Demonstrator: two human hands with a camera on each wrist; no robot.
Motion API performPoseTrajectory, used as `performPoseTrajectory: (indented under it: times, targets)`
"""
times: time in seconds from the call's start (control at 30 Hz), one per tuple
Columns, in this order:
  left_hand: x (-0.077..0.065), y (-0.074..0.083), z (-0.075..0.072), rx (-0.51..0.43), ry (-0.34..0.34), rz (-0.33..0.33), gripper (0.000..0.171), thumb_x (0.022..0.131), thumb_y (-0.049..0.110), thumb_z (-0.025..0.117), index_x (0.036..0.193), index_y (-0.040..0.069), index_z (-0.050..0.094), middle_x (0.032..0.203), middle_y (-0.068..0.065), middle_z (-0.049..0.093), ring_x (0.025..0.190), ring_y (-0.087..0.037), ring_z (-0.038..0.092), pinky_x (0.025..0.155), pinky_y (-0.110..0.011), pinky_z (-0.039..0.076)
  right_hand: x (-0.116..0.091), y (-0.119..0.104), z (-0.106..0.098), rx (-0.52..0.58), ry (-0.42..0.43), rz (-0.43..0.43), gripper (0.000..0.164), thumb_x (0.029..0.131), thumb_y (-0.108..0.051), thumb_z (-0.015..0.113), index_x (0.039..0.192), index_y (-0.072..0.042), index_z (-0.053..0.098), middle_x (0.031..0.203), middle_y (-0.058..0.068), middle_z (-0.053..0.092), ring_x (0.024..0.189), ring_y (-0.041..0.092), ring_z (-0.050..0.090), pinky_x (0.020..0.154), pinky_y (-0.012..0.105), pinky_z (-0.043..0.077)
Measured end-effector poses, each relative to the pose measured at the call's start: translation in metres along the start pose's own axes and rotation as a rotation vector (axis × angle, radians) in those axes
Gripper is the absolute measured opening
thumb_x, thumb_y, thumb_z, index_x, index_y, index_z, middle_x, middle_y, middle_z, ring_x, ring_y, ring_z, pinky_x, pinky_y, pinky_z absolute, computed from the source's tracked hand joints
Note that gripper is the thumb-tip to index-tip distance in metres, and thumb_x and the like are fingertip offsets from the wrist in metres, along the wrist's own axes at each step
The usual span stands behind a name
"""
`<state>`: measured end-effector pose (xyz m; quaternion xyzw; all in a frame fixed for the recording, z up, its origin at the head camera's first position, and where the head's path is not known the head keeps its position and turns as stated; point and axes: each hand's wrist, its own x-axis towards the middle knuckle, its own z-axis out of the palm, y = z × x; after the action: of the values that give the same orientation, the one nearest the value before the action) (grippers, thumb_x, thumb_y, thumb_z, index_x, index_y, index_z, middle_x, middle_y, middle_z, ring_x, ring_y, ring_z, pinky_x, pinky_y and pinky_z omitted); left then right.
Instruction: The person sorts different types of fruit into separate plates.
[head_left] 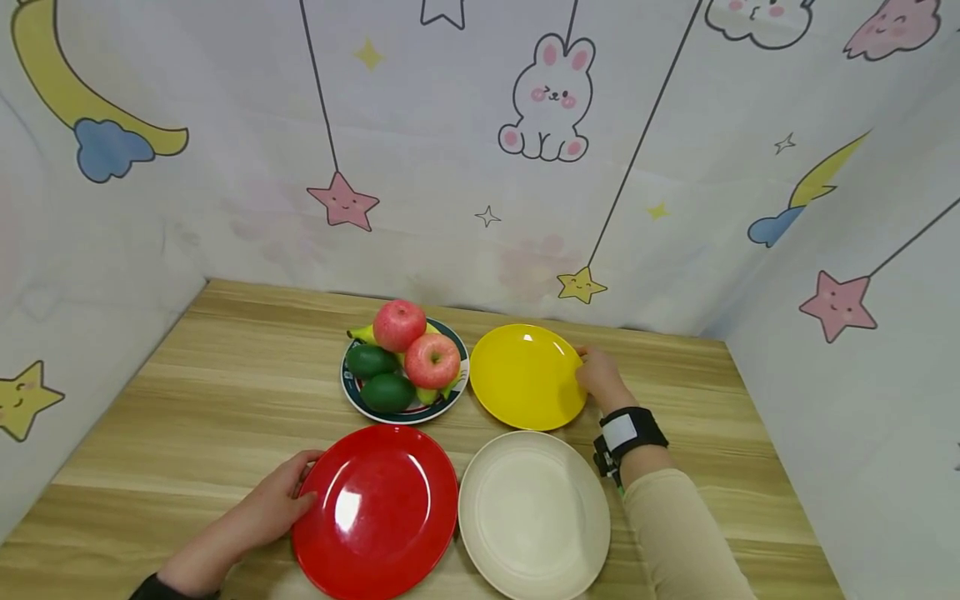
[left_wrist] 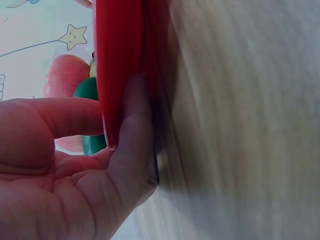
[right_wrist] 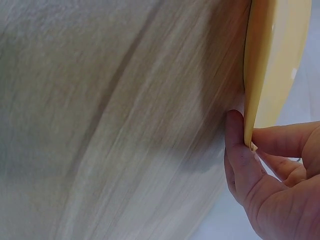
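Note:
My left hand [head_left: 272, 500] pinches the left rim of a red plate [head_left: 401, 533], thumb on top and fingers under the edge, as the left wrist view shows. At the back, my right hand [head_left: 602, 377] pinches the right rim of a yellow plate [head_left: 525, 375]; in the right wrist view the thumb lies on its upper face and fingers [right_wrist: 235, 130] sit beneath. A cream plate [head_left: 534, 517] lies between the red plate and my right forearm, in front of the yellow one. All three plates hold nothing.
Left of the yellow plate stands a dark-rimmed patterned plate [head_left: 351, 396] bearing two red apples [head_left: 432, 361], two dark green avocado-like fruits [head_left: 387, 392] and bananas [head_left: 363, 334]. The wooden table [head_left: 225, 375] meets a cartoon-printed cloth [head_left: 442, 250] at its back and sides.

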<state>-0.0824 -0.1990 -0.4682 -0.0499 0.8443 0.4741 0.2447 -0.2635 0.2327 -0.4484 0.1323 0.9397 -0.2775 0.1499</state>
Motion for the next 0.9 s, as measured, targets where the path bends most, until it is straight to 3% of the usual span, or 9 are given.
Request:
performPoseTrajectory:
  times: [0.53,0.9]
  targets:
    - [0.000,-0.003,0.002,0.005,0.019,0.028,0.059,0.084,-0.004,0.062,0.137,-0.004,0.034,0.112,-0.015,0.056,0.090,-0.019,0.060,0.066,-0.035,0.059,0.002,0.004,0.002,0.004,0.018,-0.042,0.051,0.084,0.006,0.044,0.136,0.002,0.044,0.131,0.025,0.049,0.106,0.034,0.047,0.100,0.046,0.042]
    - [-0.002,-0.003,0.002,-0.004,0.029,0.054,0.058,0.084,-0.006,0.061,0.136,-0.004,0.034,0.104,-0.014,0.055,0.085,-0.018,0.058,0.064,-0.034,0.059,-0.008,0.013,-0.005,0.128,-0.069,-0.110,0.063,0.082,0.001,0.046,0.143,0.003,0.032,0.139,0.029,0.041,0.121,0.039,0.045,0.103,0.048,0.041]
